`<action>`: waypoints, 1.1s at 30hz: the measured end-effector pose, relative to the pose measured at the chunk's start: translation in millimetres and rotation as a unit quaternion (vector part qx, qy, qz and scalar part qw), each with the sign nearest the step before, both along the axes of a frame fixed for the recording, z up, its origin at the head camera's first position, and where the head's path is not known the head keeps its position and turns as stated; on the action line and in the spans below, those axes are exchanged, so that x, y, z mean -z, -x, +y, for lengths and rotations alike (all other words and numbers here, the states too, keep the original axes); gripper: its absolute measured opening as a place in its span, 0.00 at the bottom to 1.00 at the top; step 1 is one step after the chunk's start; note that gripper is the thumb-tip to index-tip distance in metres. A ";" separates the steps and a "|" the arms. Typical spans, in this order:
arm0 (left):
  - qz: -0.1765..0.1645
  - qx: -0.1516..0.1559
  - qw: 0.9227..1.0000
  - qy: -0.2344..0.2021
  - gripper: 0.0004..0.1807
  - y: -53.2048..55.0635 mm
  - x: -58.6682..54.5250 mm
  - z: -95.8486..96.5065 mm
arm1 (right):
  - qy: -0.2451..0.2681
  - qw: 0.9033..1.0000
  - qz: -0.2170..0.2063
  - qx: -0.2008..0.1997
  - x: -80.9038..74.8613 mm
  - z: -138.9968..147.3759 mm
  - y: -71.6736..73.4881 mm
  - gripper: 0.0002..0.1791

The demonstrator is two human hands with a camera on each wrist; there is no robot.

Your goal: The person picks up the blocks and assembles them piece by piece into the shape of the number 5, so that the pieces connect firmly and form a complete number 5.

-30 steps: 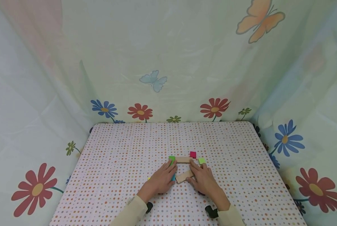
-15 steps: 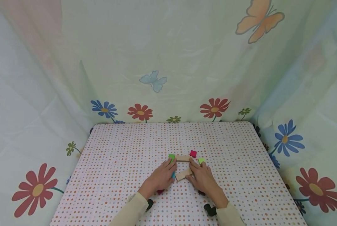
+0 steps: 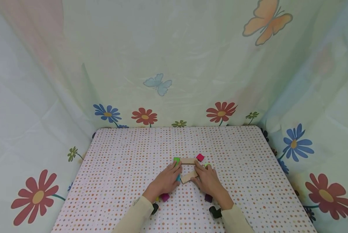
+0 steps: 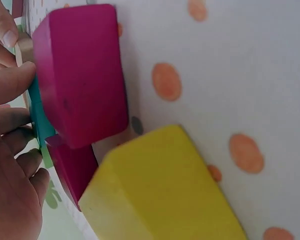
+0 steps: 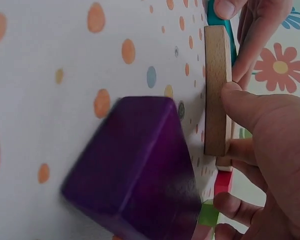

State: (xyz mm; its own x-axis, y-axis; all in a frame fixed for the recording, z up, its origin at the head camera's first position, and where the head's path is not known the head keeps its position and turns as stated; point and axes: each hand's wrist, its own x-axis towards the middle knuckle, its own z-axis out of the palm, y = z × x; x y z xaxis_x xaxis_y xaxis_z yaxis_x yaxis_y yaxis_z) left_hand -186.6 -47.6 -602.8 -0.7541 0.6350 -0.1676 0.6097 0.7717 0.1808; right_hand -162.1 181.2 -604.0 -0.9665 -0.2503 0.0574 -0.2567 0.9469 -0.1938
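Note:
My left hand (image 3: 164, 180) lies along the left side of a small block group, thumb and fingers around a teal block (image 4: 38, 114). Its forefinger reaches a green block (image 3: 176, 159) at the back left corner. With thumb and forefinger, my right hand (image 3: 209, 180) pinches the right end of a near wooden plank (image 5: 216, 95). That plank slants, its left end close to the teal block. A second wooden plank (image 3: 187, 161) runs across the back, from the green block to my right fingertips. A light green block (image 5: 208, 214) sits beside the right hand's outer fingers.
A pinkish-red block (image 3: 200, 157) lies behind the right hand. Under the left wrist are magenta blocks (image 4: 85, 75) and a yellow block (image 4: 165, 192); a purple block (image 5: 135, 165) lies under the right wrist. The dotted table (image 3: 127, 152) ends at a flowered curtain (image 3: 118, 81).
Both hands have slid slightly away from the body, and the teal block, green block and both planks have moved with them. The pinkish-red block has turned. Magenta and purple blocks now show more under the wrists.

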 end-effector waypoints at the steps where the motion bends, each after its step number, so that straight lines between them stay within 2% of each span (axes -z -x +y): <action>1: 0.000 0.001 1.000 0.001 0.37 0.0 0.1 -0.1 | 0.002 1.000 0.003 0.001 0.3 -0.2 0.0 0.32; 7: -0.001 -0.002 1.000 -0.017 0.38 -0.6 1.3 -2.7 | 0.017 1.000 0.014 0.003 0.3 -1.3 -0.7 0.33; 14: 0.003 -0.035 0.998 -0.050 0.45 -1.0 -1.0 -13.7 | 0.032 0.999 0.014 0.001 -2.2 1.6 -0.9 0.29; 20: 0.003 -0.044 0.998 -0.041 0.41 -3.7 -4.8 -18.9 | 0.039 0.999 0.003 0.000 -3.6 3.5 0.2 0.24; 33: -0.010 -0.053 0.997 -0.057 0.38 -5.2 -1.5 -16.0 | 0.052 0.998 0.025 0.010 0.6 3.1 -3.4 0.21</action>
State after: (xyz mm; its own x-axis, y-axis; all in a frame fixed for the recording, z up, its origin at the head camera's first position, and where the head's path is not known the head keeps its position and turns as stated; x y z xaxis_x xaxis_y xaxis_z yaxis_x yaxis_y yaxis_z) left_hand -181.4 -63.7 -601.3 -0.8146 0.5685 -0.1146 0.5220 0.8049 0.2824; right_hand -158.7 184.4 -604.6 -0.9662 -0.2221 0.1306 -0.2507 0.9273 -0.2779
